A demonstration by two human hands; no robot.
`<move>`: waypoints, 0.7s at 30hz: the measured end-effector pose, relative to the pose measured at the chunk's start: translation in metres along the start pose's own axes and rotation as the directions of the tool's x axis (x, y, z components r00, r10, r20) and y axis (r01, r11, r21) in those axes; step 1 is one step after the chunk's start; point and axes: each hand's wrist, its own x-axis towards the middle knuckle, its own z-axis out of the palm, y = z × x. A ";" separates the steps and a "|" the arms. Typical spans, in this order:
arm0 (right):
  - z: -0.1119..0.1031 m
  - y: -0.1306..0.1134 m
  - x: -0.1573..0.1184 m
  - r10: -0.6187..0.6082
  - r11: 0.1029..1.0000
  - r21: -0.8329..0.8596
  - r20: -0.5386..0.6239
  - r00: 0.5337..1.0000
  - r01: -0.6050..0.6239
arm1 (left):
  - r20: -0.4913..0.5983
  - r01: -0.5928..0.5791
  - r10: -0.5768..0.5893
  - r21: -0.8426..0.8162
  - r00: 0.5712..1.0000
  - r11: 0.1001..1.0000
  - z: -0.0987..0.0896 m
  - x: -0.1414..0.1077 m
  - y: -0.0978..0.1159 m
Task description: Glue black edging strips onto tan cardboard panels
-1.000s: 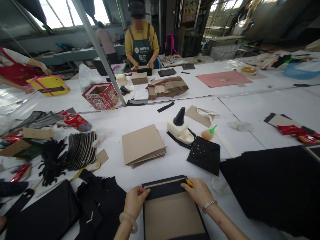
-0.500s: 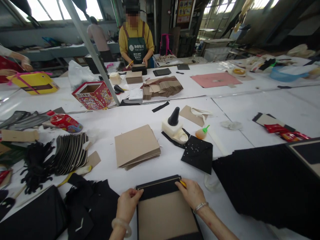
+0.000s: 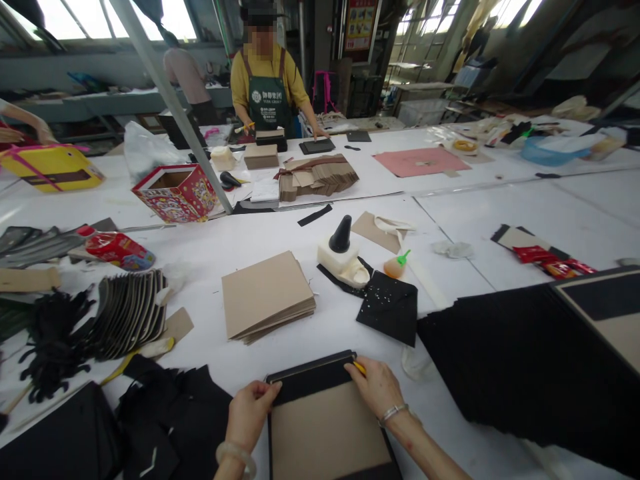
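Observation:
A tan board (image 3: pixel 327 433) with black material along its edges lies at the bottom centre. My left hand (image 3: pixel 250 410) pinches its upper left corner between thumb and fingertips. At the upper right corner is my right hand (image 3: pixel 375 387), fingers closed around a small yellow tool (image 3: pixel 359 367), with its fingertips on the black strip (image 3: pixel 313 379). The tool's tip is hidden. Just beyond the board sits a stack of tan boards (image 3: pixel 267 290). To its right stand a white container with a black cone (image 3: pixel 341 235) and a black square piece (image 3: pixel 389 308) with white specks.
Black sheets (image 3: pixel 530 353) cover the right side. Black cloth pieces (image 3: pixel 175 420), curved strips (image 3: pixel 129 312) and a red packet (image 3: pixel 120 250) lie left. A slanted pole (image 3: pixel 170 100) stands near a red box (image 3: pixel 175 193). Across the table, a person in a green apron (image 3: pixel 267 103) works.
The view has shifted slightly, moving most things a little left. Both my hands keep their places at the board's corners. Across the table, the person's hand has reached out to a dark stack.

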 end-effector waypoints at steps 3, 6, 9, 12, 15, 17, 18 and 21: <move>0.002 0.000 0.001 0.014 1.000 0.006 -0.001 1.000 -0.014 | -0.013 -0.017 0.017 0.016 1.000 1.000 0.002 0.002 -0.005; 0.004 0.003 0.002 0.038 0.999 0.007 -0.005 0.999 -0.038 | -0.084 -0.061 0.064 0.037 0.994 0.997 0.005 0.002 -0.008; 0.006 0.008 0.004 0.059 0.998 0.015 -0.006 0.998 -0.059 | -0.164 -0.145 0.145 0.012 0.976 0.989 0.008 -0.001 -0.009; 0.009 0.013 0.005 0.063 0.997 0.037 0.006 0.998 -0.063 | -0.178 -0.214 0.204 -0.039 0.963 0.976 0.011 -0.004 -0.010; 0.014 0.019 0.008 0.052 0.997 0.060 0.025 0.998 -0.054 | -0.179 -0.229 0.214 -0.069 0.960 0.971 0.012 -0.004 -0.013; 0.019 0.024 0.010 0.041 0.996 0.084 0.030 0.999 -0.043 | -0.186 -0.231 0.214 -0.078 0.959 0.970 0.013 -0.004 -0.016; 0.022 0.026 0.012 0.030 0.994 0.101 0.027 0.999 -0.033 | -0.192 -0.236 0.216 -0.083 0.957 0.968 0.013 -0.004 -0.017; 0.025 0.036 0.013 0.001 0.991 0.132 0.013 1.000 -0.002 | -0.219 -0.255 0.230 -0.095 0.948 0.962 0.012 -0.008 -0.019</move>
